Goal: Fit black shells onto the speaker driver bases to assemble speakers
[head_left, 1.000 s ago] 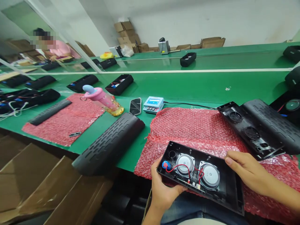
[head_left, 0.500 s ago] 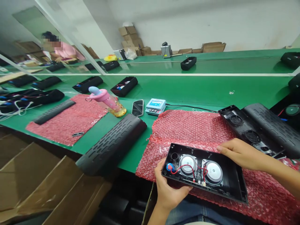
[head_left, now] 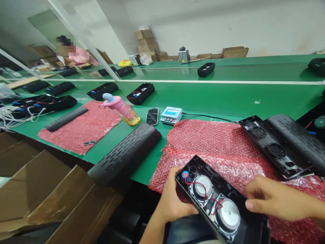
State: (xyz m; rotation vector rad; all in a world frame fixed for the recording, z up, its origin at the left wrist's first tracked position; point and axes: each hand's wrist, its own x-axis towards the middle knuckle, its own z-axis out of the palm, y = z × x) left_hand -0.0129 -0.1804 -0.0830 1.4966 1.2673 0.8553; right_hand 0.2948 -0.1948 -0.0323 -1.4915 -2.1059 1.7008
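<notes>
My left hand is closed round the left end of an open black speaker housing, which is tilted down to the right over my lap. Inside sit two round silver speaker drivers with red wires and a round blue-and-red part. My right hand is by the housing's upper right edge, its fingers curled and thumb bent in. Whether it touches the edge or pinches something small cannot be made out. The housing's lower right end runs out of view.
Red bubble wrap covers the bench around the housing. A perforated black cover lies left, another black shell right. Behind are a phone, a small blue-white device and a pink-lidded bottle. A person sits far left.
The housing has turned, its right end swinging down towards me. My right hand has come off the far edge, moved slightly down and right, and curled its fingers. My left hand keeps its grip.
</notes>
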